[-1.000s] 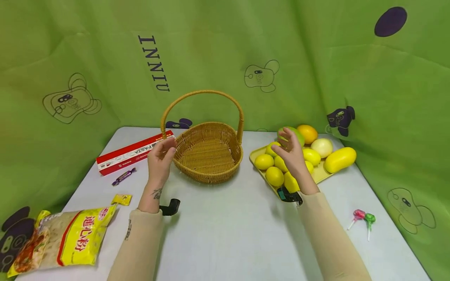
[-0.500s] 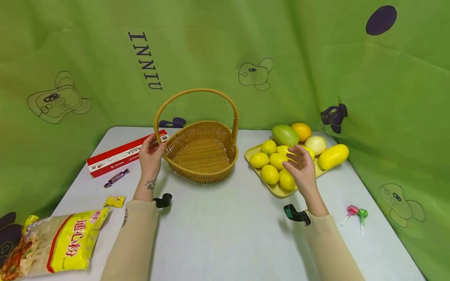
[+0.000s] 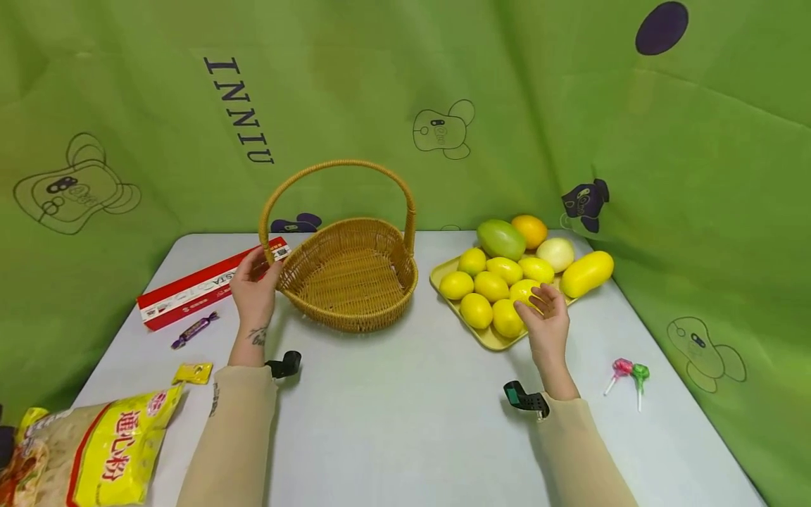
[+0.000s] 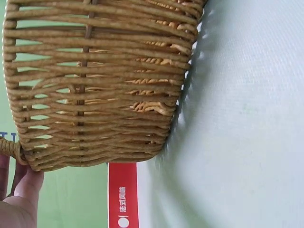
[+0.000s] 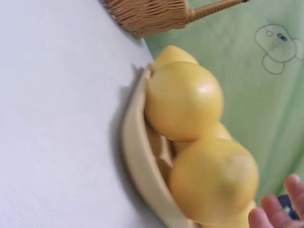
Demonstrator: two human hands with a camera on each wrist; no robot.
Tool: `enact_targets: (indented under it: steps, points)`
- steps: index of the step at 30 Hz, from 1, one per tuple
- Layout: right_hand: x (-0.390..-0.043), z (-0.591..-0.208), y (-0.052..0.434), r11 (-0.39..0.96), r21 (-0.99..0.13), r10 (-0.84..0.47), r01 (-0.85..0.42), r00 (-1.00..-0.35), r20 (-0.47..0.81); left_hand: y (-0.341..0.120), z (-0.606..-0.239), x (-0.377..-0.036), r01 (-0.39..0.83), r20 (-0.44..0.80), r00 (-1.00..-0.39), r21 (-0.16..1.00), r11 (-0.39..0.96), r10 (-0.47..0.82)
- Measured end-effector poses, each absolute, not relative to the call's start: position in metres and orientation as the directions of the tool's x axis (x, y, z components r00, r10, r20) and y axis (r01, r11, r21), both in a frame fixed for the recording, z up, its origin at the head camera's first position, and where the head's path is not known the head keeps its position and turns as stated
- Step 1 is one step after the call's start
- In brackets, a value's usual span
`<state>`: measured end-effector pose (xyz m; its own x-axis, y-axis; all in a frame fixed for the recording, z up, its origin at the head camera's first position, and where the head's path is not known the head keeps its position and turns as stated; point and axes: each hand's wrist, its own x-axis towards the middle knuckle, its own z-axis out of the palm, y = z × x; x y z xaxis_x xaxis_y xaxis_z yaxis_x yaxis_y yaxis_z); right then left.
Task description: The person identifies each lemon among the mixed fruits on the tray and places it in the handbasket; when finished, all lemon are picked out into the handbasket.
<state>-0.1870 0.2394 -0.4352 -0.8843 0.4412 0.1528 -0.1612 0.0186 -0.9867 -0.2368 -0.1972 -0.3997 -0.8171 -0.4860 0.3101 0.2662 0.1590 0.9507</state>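
Note:
In the head view a brown wicker basket [image 3: 347, 282] with a tall arched handle [image 3: 336, 163] stands at the back. My left hand [image 3: 255, 285] grips the foot of that handle, thumb in front and fingers behind. The left wrist view shows those fingers [image 4: 28, 185] at the handle's base, beside the woven wall. My right hand [image 3: 546, 324] hovers at the front right edge of a yellow tray [image 3: 453, 304], fingers loosely bent and holding nothing. Several lemons [image 3: 476, 310] fill the tray, with a green mango [image 3: 501, 239] behind them.
Left of the basket lie a red pasta box [image 3: 190, 289], a purple candy [image 3: 194, 330], a yellow packet [image 3: 193, 373] and a macaroni bag [image 3: 108, 451]. An orange fruit [image 3: 529, 232], a pale round fruit [image 3: 555, 254] and a long yellow melon [image 3: 588, 274] sit around the tray. Two lollipops [image 3: 627, 372] lie right.
My left hand has reached the basket handle's foot and taken hold there. My right hand has drawn back and down from above the fruit. The head view has swung slightly right.

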Motion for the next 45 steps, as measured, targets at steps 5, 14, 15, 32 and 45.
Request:
enact_targets:
  steps: [5, 14, 15, 32, 45]
  points:
    - [-0.192, -0.446, 0.232, 0.081, -0.996, 0.462, -0.047, -0.884, 0.079, -0.207, -0.417, -0.242, 0.239, 0.298, -0.801, 0.954, 0.179, -0.519]
    - [-0.194, -0.454, 0.228, 0.146, -0.989, 0.437, 0.039, -0.899, 0.029, -0.206, -0.421, -0.240, 0.213, 0.284, -0.798, 0.958, 0.193, -0.531]
    - [-0.194, -0.454, 0.229, 0.154, -0.987, 0.436, 0.045, -0.899, 0.027, -0.206, -0.421, -0.239, 0.217, 0.286, -0.801, 0.957, 0.190, -0.526]
    - [-0.197, -0.455, 0.227, 0.264, -0.956, 0.363, 0.129, -0.931, -0.026, -0.207, -0.417, -0.232, 0.254, 0.191, -0.878, 0.963, -0.089, -0.439]
    - [-0.202, -0.457, 0.227, 0.316, -0.941, 0.309, 0.121, -0.951, -0.018, -0.206, -0.412, -0.237, 0.347, 0.218, -0.891, 0.893, -0.287, -0.398]
